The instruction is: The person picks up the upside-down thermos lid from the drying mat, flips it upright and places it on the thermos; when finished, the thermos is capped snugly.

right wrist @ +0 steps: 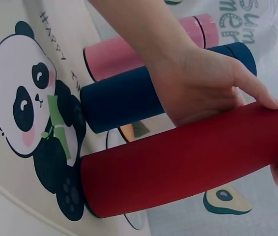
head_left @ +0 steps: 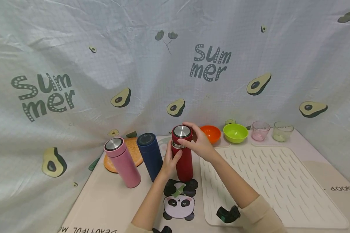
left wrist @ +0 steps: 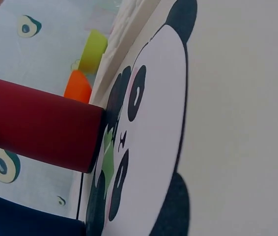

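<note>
A red thermos flask [head_left: 184, 166] stands upright on the table by a printed panda. My left hand [head_left: 168, 164] grips its body just under the neck, thumb toward me. On the red lid [head_left: 182, 132], with its steel disc top, my right hand [head_left: 202, 144] has its thumb in front and its fingers round the far side. A silver band shows between lid and body. The right wrist view has the flask body [right wrist: 188, 162] with the left hand [right wrist: 198, 81] beside it. In the left wrist view the flask's lower part [left wrist: 41, 123] shows, its lid outside the frame.
Left of the flask stand a blue thermos [head_left: 150, 157] and a pink thermos [head_left: 124, 165], with an orange round mat [head_left: 134, 149] behind. An orange bowl [head_left: 211, 133], a green bowl [head_left: 235, 133], a pink glass [head_left: 260, 131] and a clear glass [head_left: 282, 132] line the back, beyond a cream ribbed mat [head_left: 268, 181].
</note>
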Motion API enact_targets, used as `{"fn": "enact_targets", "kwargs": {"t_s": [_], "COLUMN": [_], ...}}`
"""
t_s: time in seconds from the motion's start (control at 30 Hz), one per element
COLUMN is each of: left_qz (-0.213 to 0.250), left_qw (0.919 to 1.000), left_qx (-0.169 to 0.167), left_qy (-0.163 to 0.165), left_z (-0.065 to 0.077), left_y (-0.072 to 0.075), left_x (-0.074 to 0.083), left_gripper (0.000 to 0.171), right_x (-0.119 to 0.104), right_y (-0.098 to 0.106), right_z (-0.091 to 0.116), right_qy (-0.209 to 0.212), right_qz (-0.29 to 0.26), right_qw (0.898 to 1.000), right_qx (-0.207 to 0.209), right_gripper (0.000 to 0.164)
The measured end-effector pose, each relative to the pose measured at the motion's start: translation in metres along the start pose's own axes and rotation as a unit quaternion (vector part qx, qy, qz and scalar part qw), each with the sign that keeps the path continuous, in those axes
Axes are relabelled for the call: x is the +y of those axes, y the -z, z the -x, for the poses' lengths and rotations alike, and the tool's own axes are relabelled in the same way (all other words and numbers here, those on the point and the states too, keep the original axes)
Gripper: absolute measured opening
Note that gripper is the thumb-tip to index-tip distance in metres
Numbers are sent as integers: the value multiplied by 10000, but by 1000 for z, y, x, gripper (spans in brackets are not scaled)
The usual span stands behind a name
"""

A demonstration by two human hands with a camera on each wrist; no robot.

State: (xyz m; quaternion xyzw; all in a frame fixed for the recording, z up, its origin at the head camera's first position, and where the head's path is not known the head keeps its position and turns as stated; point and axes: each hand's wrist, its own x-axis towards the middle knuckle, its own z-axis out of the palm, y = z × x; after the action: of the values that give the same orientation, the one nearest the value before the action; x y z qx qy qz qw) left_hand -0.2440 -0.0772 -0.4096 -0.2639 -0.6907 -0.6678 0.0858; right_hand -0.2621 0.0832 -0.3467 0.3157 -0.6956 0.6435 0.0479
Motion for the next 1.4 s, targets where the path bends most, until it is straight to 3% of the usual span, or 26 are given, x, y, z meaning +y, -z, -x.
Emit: {"fn": "enact_targets", "kwargs": {"t_s": [0.13, 0.27, 0.5, 0.6, 1.0, 1.2, 1.4], "left_qz": [65, 122, 28, 41, 180, 181, 159], "left_qw": [9996, 9991, 9997, 9995, 9991, 9985, 9991], "left_qx": [-9, -38, -77, -72, -140, -127, -97], "left_qy": [-269, -411, -247, -295, -371, -492, -390], "left_z": [0, 1, 4, 4, 3, 3, 5], "left_y": [2, 2, -5, -5, -6, -7, -6], "left_x": [-12, -14, 19, 17, 13, 14, 15], "left_gripper": [60, 64, 57, 60, 64, 67, 67], "right_x": [1, 2, 4, 4, 1, 1, 2], "right_y": [-4, -7, -13, -16, -19, -20, -22], "right_z": [0, -1, -2, -2, -1, 0, 0], "right_qy": [41, 136, 191, 193, -165, -221, -332], "right_qz": [-212, -535, -1134, -1340, -1433, -1269, -1095], "right_qw": [9998, 9985, 9933, 9908, 9877, 9895, 9909], "right_qx": [6, -64, -61, 61, 599, 659, 706], "right_gripper": [58, 60, 68, 70, 59, 59, 55]}}
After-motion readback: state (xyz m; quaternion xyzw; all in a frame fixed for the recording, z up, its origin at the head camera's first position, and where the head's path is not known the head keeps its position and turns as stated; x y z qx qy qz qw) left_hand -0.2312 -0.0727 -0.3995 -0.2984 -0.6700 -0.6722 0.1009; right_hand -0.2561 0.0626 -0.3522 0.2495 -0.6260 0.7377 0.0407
